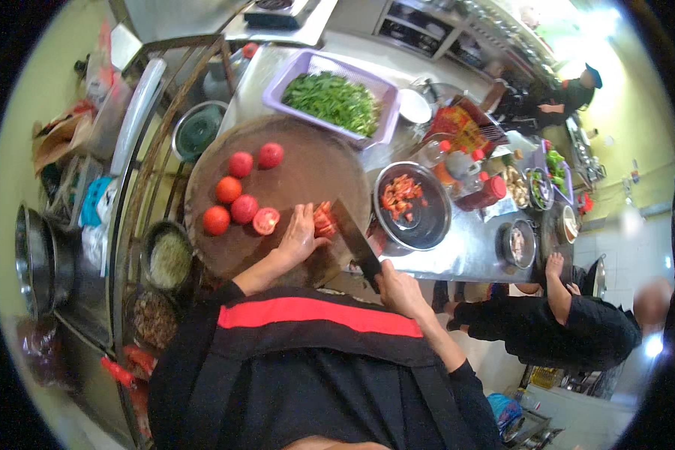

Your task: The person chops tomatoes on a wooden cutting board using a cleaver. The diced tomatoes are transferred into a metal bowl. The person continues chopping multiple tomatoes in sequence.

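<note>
My right hand (pixel 400 288) grips the handle of a cleaver (pixel 355 242), its broad dark blade slanting up and left over the round wooden chopping block (pixel 309 152). Against the blade's left side lies a cut tomato (pixel 324 219) in pieces. The fingers of my left hand (pixel 300 239) rest on these pieces and hold them at the left. Further left on the block sit several whole tomatoes (pixel 241 164) and one tomato half (pixel 265 221) with its cut face showing. Right of the block, a steel bowl (pixel 441 216) contains chopped tomato (pixel 400 194).
Behind the block, a purple plastic basket (pixel 274 90) holds chopped greens (pixel 332 101). Bottles (pixel 461 169) crowd the steel table (pixel 427 260). At left stands a rusty metal rack (pixel 140 185) with bowls beside it. A co-worker (pixel 562 329) stands at right; another person (pixel 565 101) is farther back.
</note>
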Demonstrator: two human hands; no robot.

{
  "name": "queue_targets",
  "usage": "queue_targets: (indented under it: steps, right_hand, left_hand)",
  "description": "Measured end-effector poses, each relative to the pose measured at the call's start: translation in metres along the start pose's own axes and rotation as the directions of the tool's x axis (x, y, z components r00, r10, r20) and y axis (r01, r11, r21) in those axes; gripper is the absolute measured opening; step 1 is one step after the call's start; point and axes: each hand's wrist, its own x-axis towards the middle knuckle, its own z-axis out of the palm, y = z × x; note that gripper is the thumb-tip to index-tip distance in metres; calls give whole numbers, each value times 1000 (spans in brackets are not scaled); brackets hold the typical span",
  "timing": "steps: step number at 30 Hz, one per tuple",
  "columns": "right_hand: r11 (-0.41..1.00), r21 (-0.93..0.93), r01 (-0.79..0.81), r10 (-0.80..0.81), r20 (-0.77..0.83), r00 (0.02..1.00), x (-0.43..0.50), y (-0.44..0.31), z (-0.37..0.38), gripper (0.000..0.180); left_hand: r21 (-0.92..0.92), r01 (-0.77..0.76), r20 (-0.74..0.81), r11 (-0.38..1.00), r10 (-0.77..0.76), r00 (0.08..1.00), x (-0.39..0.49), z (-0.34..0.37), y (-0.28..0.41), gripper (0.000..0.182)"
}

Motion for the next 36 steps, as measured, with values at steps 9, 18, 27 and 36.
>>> queue_targets:
  steps: [9, 18, 27, 36]
  right_hand:
    - [996, 23, 89, -88, -37, 995, 24, -20, 19, 18]
    - [995, -50, 88, -89, -19, 996, 54, -39, 30, 12]
    - [998, -59, -6, 15, 161, 987, 4, -7, 22, 18]
    - [787, 541, -296, 291, 96, 952, -11, 18, 3, 23]
  left_hand:
    - [-61, -123, -145, 990, 113, 983, -15, 3, -5, 49]
    - [4, -165, -148, 986, 164, 975, -14, 7, -9, 41]
    - [-9, -132, -174, 991, 128, 976, -7, 8, -8, 38]
    - [-126, -98, -166, 987, 76, 983, -13, 25, -9, 104]
